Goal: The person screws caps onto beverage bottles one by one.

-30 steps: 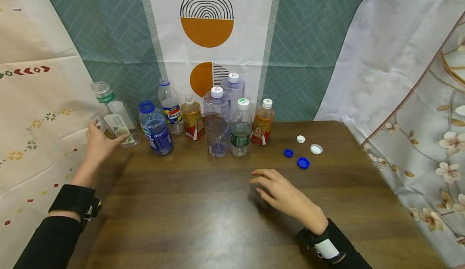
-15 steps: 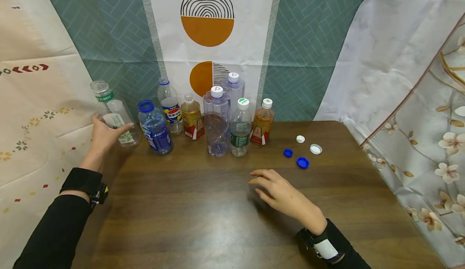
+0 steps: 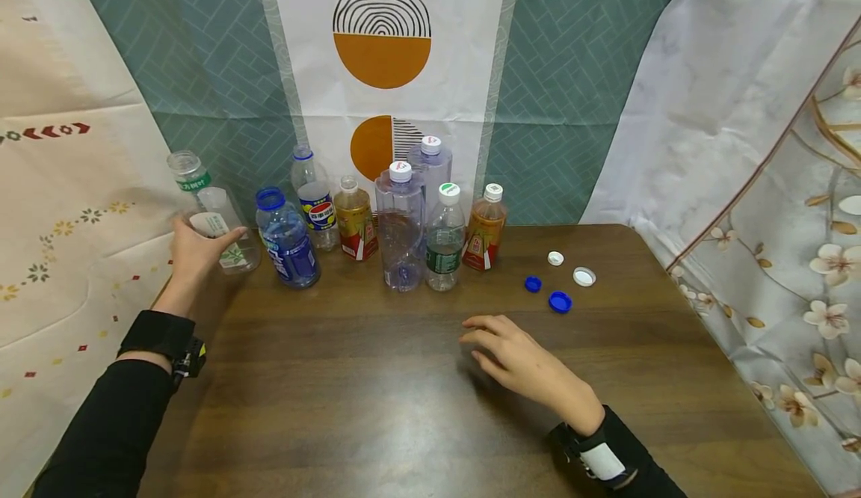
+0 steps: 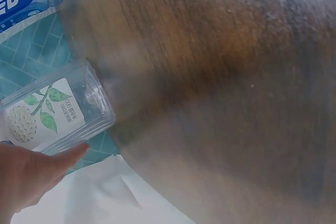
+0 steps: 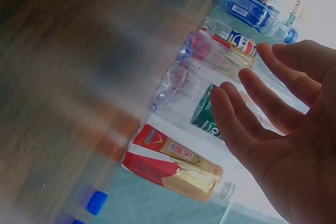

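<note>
A clear, uncapped plastic bottle (image 3: 224,232) with a green neck band and a white leaf label stands at the table's far left. My left hand (image 3: 195,247) holds it around the lower half, thumb across the front; the other fingertips are mostly hidden. In the left wrist view the bottle (image 4: 63,106) lies alongside the hand (image 4: 31,174). Beside it, a blue open-mouthed bottle (image 3: 289,244) stands untouched. Over the table's middle right, my right hand (image 3: 521,356) hovers or rests, fingers loosely bent and holding nothing; the right wrist view shows the palm side of this hand (image 5: 294,135).
Along the back stand a Pepsi-labelled bottle (image 3: 316,203), uncapped tea bottle (image 3: 356,221), two tall capped clear bottles (image 3: 402,236), green-labelled bottle (image 3: 444,247) and capped tea bottle (image 3: 486,230). Loose caps lie right: small white (image 3: 555,258), white ring-like (image 3: 584,277), two blue (image 3: 560,302).
My left hand has moved slightly right and closed in around the clear bottle, its thumb now lying across the label. The bottle and my right hand have stayed in place.
</note>
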The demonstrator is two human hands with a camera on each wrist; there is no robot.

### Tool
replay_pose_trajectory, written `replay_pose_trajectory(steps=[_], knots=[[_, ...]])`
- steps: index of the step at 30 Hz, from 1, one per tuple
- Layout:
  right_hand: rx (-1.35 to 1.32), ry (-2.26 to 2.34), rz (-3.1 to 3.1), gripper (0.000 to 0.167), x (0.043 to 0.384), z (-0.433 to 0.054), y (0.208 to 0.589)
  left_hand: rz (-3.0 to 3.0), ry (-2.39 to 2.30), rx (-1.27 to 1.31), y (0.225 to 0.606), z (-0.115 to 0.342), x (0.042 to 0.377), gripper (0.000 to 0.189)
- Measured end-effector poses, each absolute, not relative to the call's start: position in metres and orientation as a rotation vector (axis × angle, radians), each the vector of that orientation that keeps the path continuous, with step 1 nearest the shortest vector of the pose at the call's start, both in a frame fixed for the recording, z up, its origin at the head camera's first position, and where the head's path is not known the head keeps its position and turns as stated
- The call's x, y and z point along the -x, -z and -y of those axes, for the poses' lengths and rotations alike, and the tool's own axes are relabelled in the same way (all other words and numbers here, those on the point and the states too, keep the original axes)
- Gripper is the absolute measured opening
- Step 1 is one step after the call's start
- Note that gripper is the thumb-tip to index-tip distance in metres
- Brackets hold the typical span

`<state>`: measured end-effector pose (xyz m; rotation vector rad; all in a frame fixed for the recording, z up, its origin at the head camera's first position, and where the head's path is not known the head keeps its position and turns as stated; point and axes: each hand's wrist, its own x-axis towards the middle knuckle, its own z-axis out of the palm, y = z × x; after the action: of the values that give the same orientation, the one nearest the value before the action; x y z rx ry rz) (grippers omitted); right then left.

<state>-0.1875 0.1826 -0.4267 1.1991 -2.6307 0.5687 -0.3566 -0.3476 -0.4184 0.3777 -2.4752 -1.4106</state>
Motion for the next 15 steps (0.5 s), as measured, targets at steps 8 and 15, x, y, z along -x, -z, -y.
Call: replay_pose_trajectory(steps=[8, 15], knots=[[-1.196, -0.567, 2.641, 0.027, 0.187, -0.183, 0.427, 2.467, 1.37, -0.378, 0.415, 0.348, 0.351, 0.102], [-1.195, -0.573, 2.643, 0.026, 0.186, -0.183, 0.427, 2.491, 1.337, -0.356, 0.408, 0.348, 0.343, 0.104]])
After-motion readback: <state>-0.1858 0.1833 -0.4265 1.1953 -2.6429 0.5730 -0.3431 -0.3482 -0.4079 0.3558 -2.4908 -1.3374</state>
